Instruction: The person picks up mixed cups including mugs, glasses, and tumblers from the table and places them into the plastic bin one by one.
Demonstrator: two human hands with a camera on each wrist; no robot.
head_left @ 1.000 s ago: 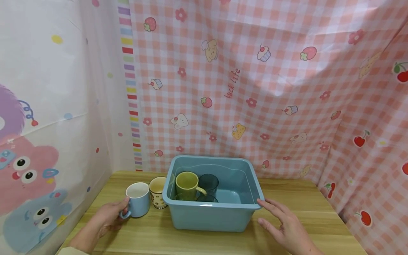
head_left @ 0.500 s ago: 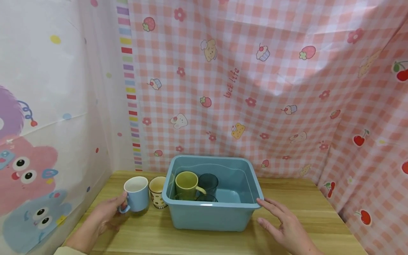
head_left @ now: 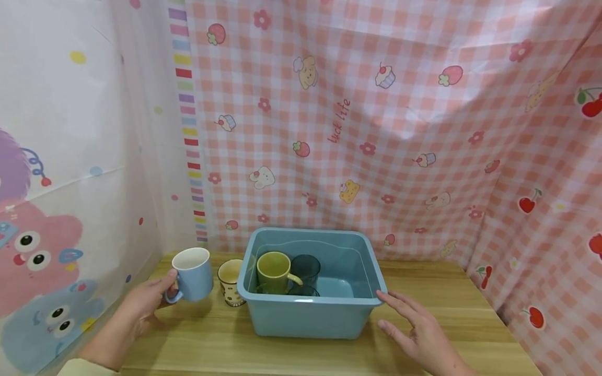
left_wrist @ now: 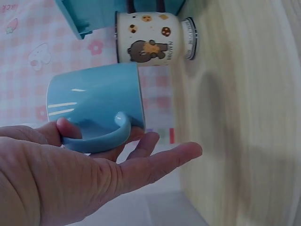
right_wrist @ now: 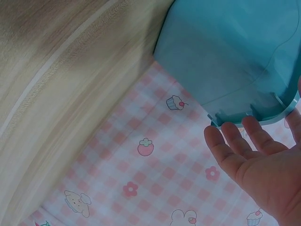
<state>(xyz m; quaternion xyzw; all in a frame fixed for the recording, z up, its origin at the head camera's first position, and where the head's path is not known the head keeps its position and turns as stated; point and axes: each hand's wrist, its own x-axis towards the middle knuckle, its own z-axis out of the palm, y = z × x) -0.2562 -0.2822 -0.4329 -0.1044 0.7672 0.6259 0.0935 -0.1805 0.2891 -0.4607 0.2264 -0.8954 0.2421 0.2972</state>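
Glossy and cylindrical, pale inside, the blue mug [head_left: 194, 279] hangs above the table [head_left: 447, 295] at the bin's nine o'clock; the left hand [head_left: 145, 301] pinches its looped handle. The bin [head_left: 308, 319] is smooth, with a flared rim; the right hand [head_left: 415, 328], fingers extended, touches its four o'clock corner. A ceramic-looking green mug [head_left: 271, 267] and dark cups [head_left: 307, 267] stand inside, toward nine. Only the left wrist view shows the bear on the cream cup [head_left: 229, 284]; only the right's, ribs under the rim. Wood-grained table; pink gingham cloth [head_left: 404, 172] at twelve.

Soft, blurry shadows on the tabletop [left_wrist: 268, 84]
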